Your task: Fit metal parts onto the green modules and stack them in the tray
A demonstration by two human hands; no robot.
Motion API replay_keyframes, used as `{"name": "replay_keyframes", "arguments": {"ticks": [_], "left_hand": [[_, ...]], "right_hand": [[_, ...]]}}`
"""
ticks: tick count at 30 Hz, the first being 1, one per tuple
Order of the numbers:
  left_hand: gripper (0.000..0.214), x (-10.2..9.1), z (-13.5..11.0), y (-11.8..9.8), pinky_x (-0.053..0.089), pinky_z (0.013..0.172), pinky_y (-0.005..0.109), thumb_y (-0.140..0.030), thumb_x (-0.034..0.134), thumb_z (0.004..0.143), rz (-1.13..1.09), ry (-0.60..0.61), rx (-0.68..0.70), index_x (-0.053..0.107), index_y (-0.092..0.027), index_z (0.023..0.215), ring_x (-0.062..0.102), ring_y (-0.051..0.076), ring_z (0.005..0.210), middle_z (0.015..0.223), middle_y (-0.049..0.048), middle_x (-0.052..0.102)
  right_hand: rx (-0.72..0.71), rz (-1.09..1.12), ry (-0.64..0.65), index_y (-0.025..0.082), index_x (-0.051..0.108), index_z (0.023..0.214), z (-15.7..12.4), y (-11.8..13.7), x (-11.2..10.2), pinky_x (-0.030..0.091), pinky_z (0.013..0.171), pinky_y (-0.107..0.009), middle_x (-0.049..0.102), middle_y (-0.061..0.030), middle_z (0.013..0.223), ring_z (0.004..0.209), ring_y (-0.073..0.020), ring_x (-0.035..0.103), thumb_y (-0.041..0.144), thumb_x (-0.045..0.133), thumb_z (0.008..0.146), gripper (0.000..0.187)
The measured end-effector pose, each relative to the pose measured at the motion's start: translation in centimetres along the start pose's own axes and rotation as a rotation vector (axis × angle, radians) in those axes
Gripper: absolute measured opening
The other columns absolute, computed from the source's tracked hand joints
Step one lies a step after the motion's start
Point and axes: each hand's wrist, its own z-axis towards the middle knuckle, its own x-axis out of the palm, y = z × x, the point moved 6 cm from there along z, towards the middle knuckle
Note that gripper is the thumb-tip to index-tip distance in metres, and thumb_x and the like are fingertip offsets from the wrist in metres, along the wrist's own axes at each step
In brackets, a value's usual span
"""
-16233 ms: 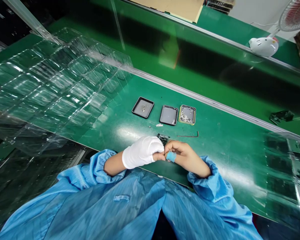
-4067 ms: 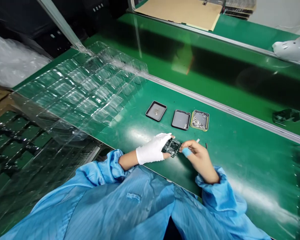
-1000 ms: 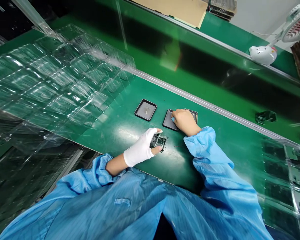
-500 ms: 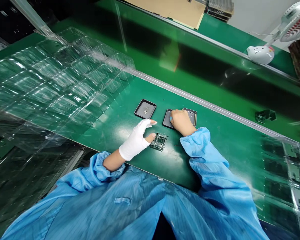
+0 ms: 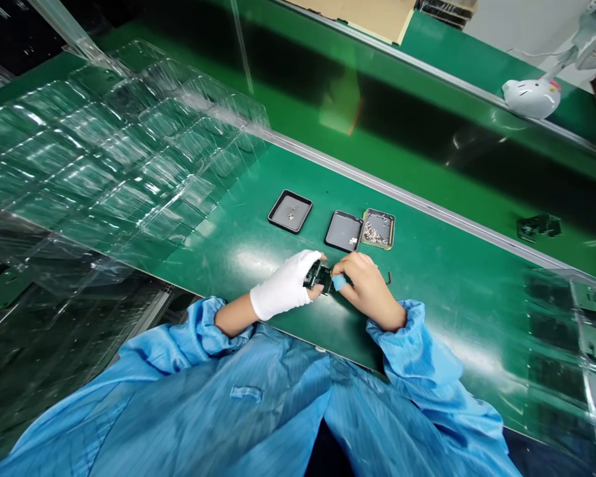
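Observation:
My left hand (image 5: 288,288), in a white glove, grips a small dark circuit board (image 5: 322,275) near the front edge of the green bench. Against the board's right side my bare right hand (image 5: 362,285) is pinched, a blue cot on one finger; what the pinch holds is too small to make out. Just beyond the hands lie three small trays: a black one (image 5: 290,211) with a few metal bits, a dark one (image 5: 344,231) that is almost bare, and a yellowish one (image 5: 378,229) full of small metal parts.
A large clear blister tray (image 5: 104,159) overhangs the bench at left. A thin dark hex key (image 5: 389,277) lies right of my right hand. More clear trays with parts (image 5: 586,331) sit at far right. A white fan base (image 5: 531,97) stands beyond the conveyor belt (image 5: 427,126).
My right hand has come back from the trays to the board. My left hand, open beside the board half a second ago, has closed on it.

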Motion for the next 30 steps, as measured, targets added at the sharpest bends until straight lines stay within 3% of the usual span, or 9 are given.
{"name": "replay_keyframes", "arguments": {"ticks": [7,12,17,20,24,27,30], "left_hand": [[0.045,-0.6,0.1,-1.9,0.050,0.089,0.044,-0.019,0.055,0.072,0.173,-0.016,0.126,0.048,-0.015,0.116,0.057,0.028,0.105,0.111,0.0131,0.057],[0.040,-0.4,-0.2,-2.6,0.050,0.084,0.043,-0.018,0.054,0.070,0.263,-0.066,0.155,0.050,-0.014,0.110,0.058,0.028,0.096,0.103,0.0126,0.059],[0.046,-0.8,-0.5,-2.3,0.050,0.087,0.042,-0.029,0.059,0.074,0.131,-0.048,0.126,0.046,-0.013,0.115,0.058,0.027,0.101,0.108,0.0140,0.058],[0.051,-1.4,0.0,-2.1,0.051,0.086,0.039,-0.040,0.061,0.076,0.034,0.078,0.079,0.047,-0.013,0.117,0.060,0.025,0.101,0.110,0.0131,0.059],[0.015,-2.3,1.0,-2.4,0.047,0.094,0.042,-0.026,0.052,0.084,0.242,0.177,0.018,0.059,-0.017,0.093,0.063,0.020,0.084,0.086,0.0035,0.066],[0.010,-2.2,1.3,-3.2,0.039,0.104,0.045,-0.019,0.051,0.083,0.423,0.184,0.067,0.061,-0.018,0.082,0.063,0.018,0.072,0.072,-0.0001,0.065],[0.010,-1.9,1.3,-3.7,0.041,0.103,0.046,-0.018,0.052,0.081,0.536,0.173,0.101,0.062,-0.017,0.078,0.063,0.020,0.072,0.071,0.0018,0.065]], "right_hand": [[-0.032,-0.145,0.003,0.018,0.057,0.091,-0.5,0.1,0.6,0.039,0.075,-0.037,0.059,-0.0077,0.089,0.082,-0.0234,0.050,0.013,0.046,0.088,0.013],[0.003,-0.232,-0.088,0.018,0.057,0.090,-0.7,0.5,0.7,0.042,0.076,-0.039,0.058,-0.0093,0.088,0.084,-0.0255,0.050,0.008,0.046,0.082,0.017],[0.096,-0.034,-0.135,0.019,0.053,0.095,-0.9,0.4,0.4,0.047,0.079,-0.035,0.060,-0.0103,0.098,0.092,-0.0239,0.056,0.009,0.044,0.086,0.016],[0.169,0.066,-0.105,0.021,0.052,0.095,-1.0,0.3,0.6,0.049,0.077,-0.032,0.063,-0.0063,0.095,0.087,-0.0208,0.060,0.009,0.044,0.086,0.017],[0.154,0.004,-0.047,0.019,0.054,0.094,-0.9,1.2,1.2,0.049,0.077,-0.034,0.064,-0.0076,0.091,0.085,-0.0230,0.060,0.009,0.045,0.084,0.016],[0.142,-0.046,-0.015,0.018,0.055,0.093,-0.7,1.9,1.6,0.049,0.077,-0.036,0.064,-0.0093,0.091,0.085,-0.0245,0.059,0.008,0.044,0.084,0.017],[0.140,-0.081,0.012,0.018,0.054,0.091,-0.4,2.4,1.8,0.048,0.077,-0.036,0.062,-0.0096,0.088,0.084,-0.0247,0.058,0.006,0.044,0.081,0.019]]}}
